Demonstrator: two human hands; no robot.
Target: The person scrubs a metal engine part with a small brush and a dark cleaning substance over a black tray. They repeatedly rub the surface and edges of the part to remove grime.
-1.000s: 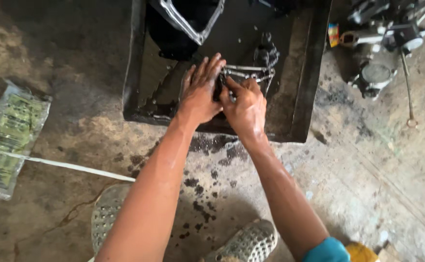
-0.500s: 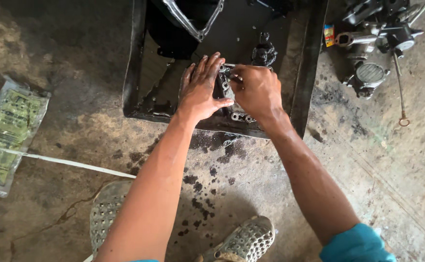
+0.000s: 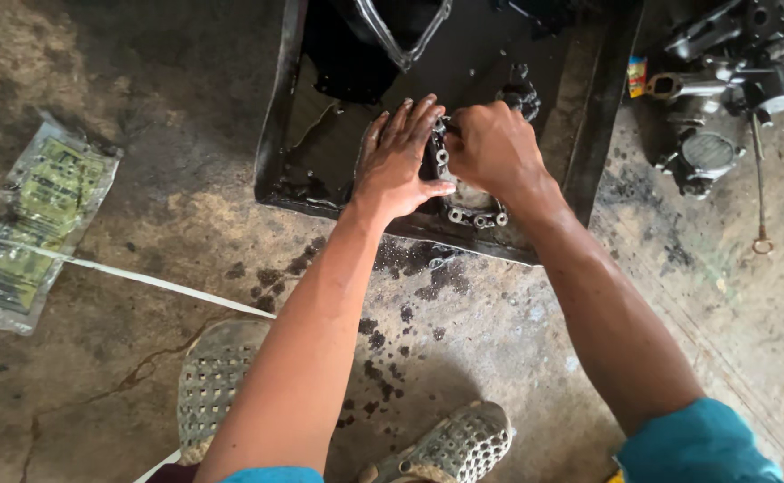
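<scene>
I look down from the head camera at a black metal tray [image 3: 277, 134] of dark oily liquid, sitting on a stained concrete floor [image 3: 141, 376]. Far left of the tray, a clear plastic packet [image 3: 38, 224] with green contents lies flat, and a thin white strip [image 3: 141, 277] runs from it toward the tray's near corner. Below the tray, my two perforated sandals [image 3: 217, 385] show. At the tray's near rim, my left hand [image 3: 398, 161] lies with fingers spread, flat on a greasy metal engine part [image 3: 472, 210] with round bolt holes. That part rests inside the tray against its near wall. My right hand [image 3: 492, 148] touches the same part from the right, fingers curled tight over its top edge. Right of the tray, a pile of engine components [image 3: 714, 107] sits on the floor, with a thin metal rod [image 3: 758, 188] hanging beside it.
</scene>
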